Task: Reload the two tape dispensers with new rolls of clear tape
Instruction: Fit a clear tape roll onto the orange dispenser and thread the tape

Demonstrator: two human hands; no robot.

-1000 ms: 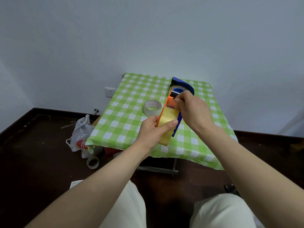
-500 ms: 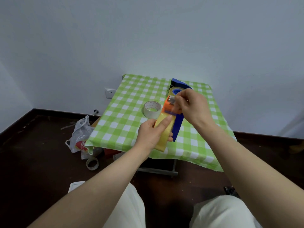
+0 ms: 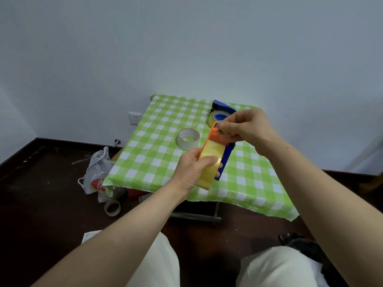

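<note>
My left hand (image 3: 193, 169) grips an orange and blue tape dispenser (image 3: 226, 157) loaded with a yellowish clear tape roll (image 3: 210, 160), held above the table's near half. My right hand (image 3: 246, 128) pinches the dispenser's orange top end (image 3: 215, 135). A second blue dispenser (image 3: 220, 106) holding a clear roll (image 3: 215, 119) lies on the table behind my right hand. An empty-looking white tape core (image 3: 188, 139) rests on the cloth left of my hands.
The small table (image 3: 157, 141) has a green and white checked cloth and stands against a white wall. On the dark floor to the left lie a plastic bag (image 3: 97, 175), another tape ring (image 3: 112, 207) and a paper sheet (image 3: 90, 236).
Both hands and the held dispenser have shifted slightly away from me and up. My right hand has moved from beside the dispenser's head to pinching its orange end.
</note>
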